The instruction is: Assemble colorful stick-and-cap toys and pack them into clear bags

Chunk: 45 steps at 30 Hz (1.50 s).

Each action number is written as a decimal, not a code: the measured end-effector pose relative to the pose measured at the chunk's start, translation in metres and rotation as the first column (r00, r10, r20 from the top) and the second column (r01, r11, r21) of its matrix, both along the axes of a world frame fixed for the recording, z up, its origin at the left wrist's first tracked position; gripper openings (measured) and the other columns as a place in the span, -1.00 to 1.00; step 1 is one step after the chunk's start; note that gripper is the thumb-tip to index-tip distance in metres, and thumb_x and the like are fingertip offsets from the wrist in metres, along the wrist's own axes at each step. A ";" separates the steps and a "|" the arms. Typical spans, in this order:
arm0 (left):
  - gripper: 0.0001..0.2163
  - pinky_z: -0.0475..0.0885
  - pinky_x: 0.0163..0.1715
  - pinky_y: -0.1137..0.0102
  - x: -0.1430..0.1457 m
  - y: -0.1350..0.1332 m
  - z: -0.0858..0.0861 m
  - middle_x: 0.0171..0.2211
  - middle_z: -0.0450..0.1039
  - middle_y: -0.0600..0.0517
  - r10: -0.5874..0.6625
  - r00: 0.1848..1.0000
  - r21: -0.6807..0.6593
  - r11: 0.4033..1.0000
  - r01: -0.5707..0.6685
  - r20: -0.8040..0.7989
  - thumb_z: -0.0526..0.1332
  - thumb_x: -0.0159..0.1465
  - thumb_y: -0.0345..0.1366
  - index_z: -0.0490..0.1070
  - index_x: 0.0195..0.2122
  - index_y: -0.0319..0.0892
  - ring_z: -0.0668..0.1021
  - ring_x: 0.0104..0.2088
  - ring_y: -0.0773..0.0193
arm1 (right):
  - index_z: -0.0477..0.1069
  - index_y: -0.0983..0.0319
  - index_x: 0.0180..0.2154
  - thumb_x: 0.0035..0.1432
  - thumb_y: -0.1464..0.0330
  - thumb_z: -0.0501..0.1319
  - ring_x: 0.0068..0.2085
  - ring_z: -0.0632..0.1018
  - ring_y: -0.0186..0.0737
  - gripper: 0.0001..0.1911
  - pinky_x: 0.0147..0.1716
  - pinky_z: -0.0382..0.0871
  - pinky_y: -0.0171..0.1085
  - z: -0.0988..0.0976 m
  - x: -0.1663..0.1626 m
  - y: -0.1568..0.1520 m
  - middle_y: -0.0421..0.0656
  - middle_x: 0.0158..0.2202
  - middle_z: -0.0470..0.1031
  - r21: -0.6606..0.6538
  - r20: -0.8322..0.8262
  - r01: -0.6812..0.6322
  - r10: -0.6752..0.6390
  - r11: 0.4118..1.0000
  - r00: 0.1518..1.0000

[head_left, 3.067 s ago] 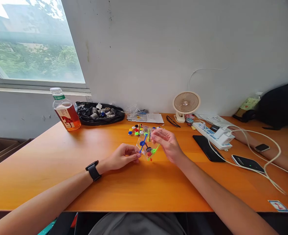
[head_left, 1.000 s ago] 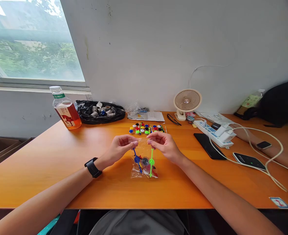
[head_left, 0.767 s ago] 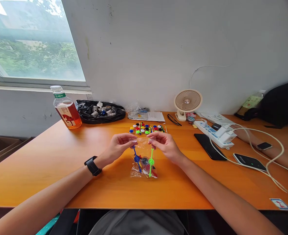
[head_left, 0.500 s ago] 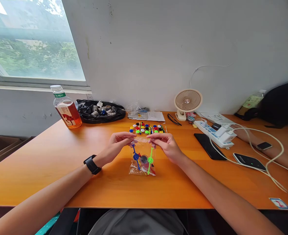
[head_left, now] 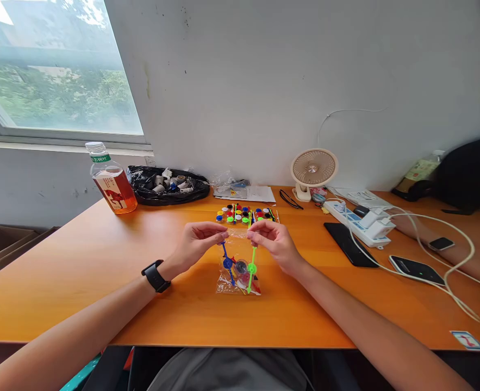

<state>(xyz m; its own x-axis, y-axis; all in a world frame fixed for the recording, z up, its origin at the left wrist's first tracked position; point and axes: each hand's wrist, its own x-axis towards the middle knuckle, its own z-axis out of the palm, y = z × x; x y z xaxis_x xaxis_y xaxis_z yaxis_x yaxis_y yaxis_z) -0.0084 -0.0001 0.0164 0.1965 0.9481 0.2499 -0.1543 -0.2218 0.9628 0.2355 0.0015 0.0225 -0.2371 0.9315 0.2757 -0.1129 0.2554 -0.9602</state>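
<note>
Pinched at its top edge between my two hands is a clear plastic bag (head_left: 224,287) of small coloured plastic parts. My left hand (head_left: 199,241) grips the bag's upper left corner, thumb against fingers. The upper right corner is in the closed fingers of my right hand (head_left: 274,241). Through the film show a blue arrow-shaped piece (head_left: 228,264), a bright green arrow-shaped piece (head_left: 251,268) and a dark round piece (head_left: 241,266). Whether the bag's mouth is sealed I cannot tell. Just behind my hands lie several colourful round and stick-like pieces (head_left: 244,213).
A bottle of reddish drink (head_left: 115,187) and a black plastic bag of parts (head_left: 142,193) stand at the back left. Toward the right are a small fan (head_left: 313,168), a power strip (head_left: 362,225) with white cables, a phone (head_left: 416,270) and another person's forearm (head_left: 417,231).
Both hands keep their pinch on the bag. The fingertips have shifted slightly at the corners, and the hands and bag appear a little lower and to the right.
</note>
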 end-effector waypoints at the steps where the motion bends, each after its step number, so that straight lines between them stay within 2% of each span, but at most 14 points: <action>1: -0.68 0.61 -0.19 0.35 0.000 0.000 0.000 -0.28 0.71 -0.08 -0.009 1.000 0.010 1.000 0.009 0.009 0.58 0.12 -0.15 0.68 -0.20 -0.23 0.69 -0.28 0.22 | 0.60 0.19 -0.28 0.02 0.20 0.58 -0.36 0.53 -0.27 -0.70 -0.30 0.48 -0.26 -0.002 -0.001 0.000 -0.19 -0.36 0.57 0.003 0.002 0.007 -0.007 1.000 1.000; 6: -0.55 0.61 -0.15 0.38 0.000 -0.001 0.001 -0.24 0.70 -0.05 -0.075 0.997 0.011 0.997 0.075 -0.014 0.57 0.16 -0.16 0.60 0.02 -0.20 0.69 -0.22 0.24 | 0.55 0.15 -0.17 0.05 0.17 0.56 -0.28 0.58 -0.23 -0.63 -0.23 0.53 -0.24 -0.007 -0.005 0.001 -0.20 -0.34 0.55 -0.007 0.005 -0.007 0.007 1.000 1.000; 10: -0.63 0.61 -0.19 0.38 0.000 0.000 0.000 -0.22 0.71 -0.10 -0.094 0.995 -0.033 0.995 0.093 -0.031 0.55 0.17 -0.11 0.64 -0.11 -0.24 0.70 -0.24 0.22 | 0.54 0.16 -0.16 0.11 0.15 0.52 -0.30 0.58 -0.24 -0.65 -0.22 0.52 -0.23 -0.007 -0.005 -0.002 -0.20 -0.34 0.56 -0.007 0.029 -0.030 0.030 1.000 0.999; 15: -0.65 0.61 -0.16 0.38 0.001 0.002 -0.005 -0.23 0.72 -0.08 -0.085 0.996 -0.049 0.995 0.085 -0.009 0.59 0.11 -0.17 0.66 -0.16 -0.24 0.71 -0.22 0.22 | 0.52 0.17 -0.15 0.18 0.08 0.47 -0.27 0.61 -0.20 -0.64 -0.25 0.50 -0.23 -0.006 -0.008 -0.006 -0.16 -0.33 0.61 -0.025 0.037 -0.055 0.056 0.998 0.998; 19: -0.67 0.62 -0.12 0.38 0.002 0.000 -0.005 -0.23 0.71 -0.05 -0.103 0.995 -0.043 0.994 0.103 -0.007 0.61 0.08 -0.19 0.66 -0.20 -0.23 0.70 -0.23 0.24 | 0.52 0.17 -0.19 0.11 0.10 0.52 -0.30 0.62 -0.21 -0.63 -0.29 0.50 -0.25 -0.009 -0.009 -0.004 -0.19 -0.35 0.60 -0.042 0.030 -0.012 0.013 0.999 0.999; 25: -0.72 0.57 -0.28 0.44 0.001 0.000 -0.002 -0.33 0.68 -0.04 -0.097 0.992 0.002 0.995 0.097 -0.079 0.54 0.18 -0.12 0.66 -0.23 -0.24 0.64 -0.35 0.31 | 0.54 0.17 -0.22 0.12 0.13 0.51 -0.26 0.65 -0.18 -0.68 -0.21 0.54 -0.20 -0.011 -0.009 -0.002 -0.17 -0.31 0.61 -0.009 0.040 0.011 -0.011 1.000 0.999; 30: -0.69 0.58 -0.26 0.41 -0.001 0.003 -0.004 -0.30 0.70 -0.07 -0.076 0.996 -0.040 0.996 0.074 -0.045 0.58 0.12 -0.14 0.68 -0.24 -0.24 0.66 -0.33 0.27 | 0.55 0.17 -0.22 0.16 0.13 0.49 -0.24 0.66 -0.18 -0.70 -0.18 0.54 -0.20 -0.009 -0.009 -0.004 -0.17 -0.29 0.62 0.011 0.037 0.026 -0.027 1.000 0.999; 35: -0.69 0.56 -0.27 0.45 -0.001 0.005 -0.005 -0.30 0.70 -0.05 -0.076 0.996 -0.063 0.995 0.074 -0.042 0.60 0.09 -0.18 0.69 -0.21 -0.23 0.64 -0.34 0.32 | 0.53 0.17 -0.18 0.20 0.07 0.45 -0.25 0.67 -0.15 -0.66 -0.26 0.53 -0.22 -0.009 -0.008 -0.004 -0.15 -0.33 0.63 -0.004 0.020 0.030 -0.030 1.000 0.999; 40: -0.69 0.55 -0.30 0.42 -0.001 0.006 -0.004 -0.35 0.68 -0.05 -0.084 0.994 -0.059 0.995 0.080 -0.076 0.59 0.10 -0.15 0.70 -0.23 -0.24 0.61 -0.39 0.31 | 0.56 0.18 -0.10 0.17 0.08 0.47 -0.26 0.66 -0.17 -0.62 -0.25 0.52 -0.22 -0.010 -0.007 -0.003 -0.14 -0.34 0.65 -0.048 0.056 -0.028 0.031 0.998 0.998; 45: -0.65 0.54 -0.31 0.40 -0.004 0.008 -0.003 -0.32 0.69 -0.07 -0.107 0.987 -0.039 0.994 0.103 -0.119 0.55 0.16 -0.09 0.70 -0.16 -0.24 0.60 -0.38 0.29 | 0.56 0.20 -0.25 0.12 0.08 0.50 -0.29 0.64 -0.17 -0.64 -0.25 0.50 -0.21 -0.011 -0.007 -0.001 -0.13 -0.34 0.65 -0.049 0.081 -0.023 0.026 0.999 0.996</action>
<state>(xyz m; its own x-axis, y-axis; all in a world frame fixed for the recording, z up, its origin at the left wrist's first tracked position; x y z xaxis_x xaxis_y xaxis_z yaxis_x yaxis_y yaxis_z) -0.0126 0.0081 0.0133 0.3226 0.9278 0.1875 -0.0573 -0.1786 0.9823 0.2283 0.0000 0.0119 -0.2800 0.9369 0.2091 -0.0390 0.2066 -0.9777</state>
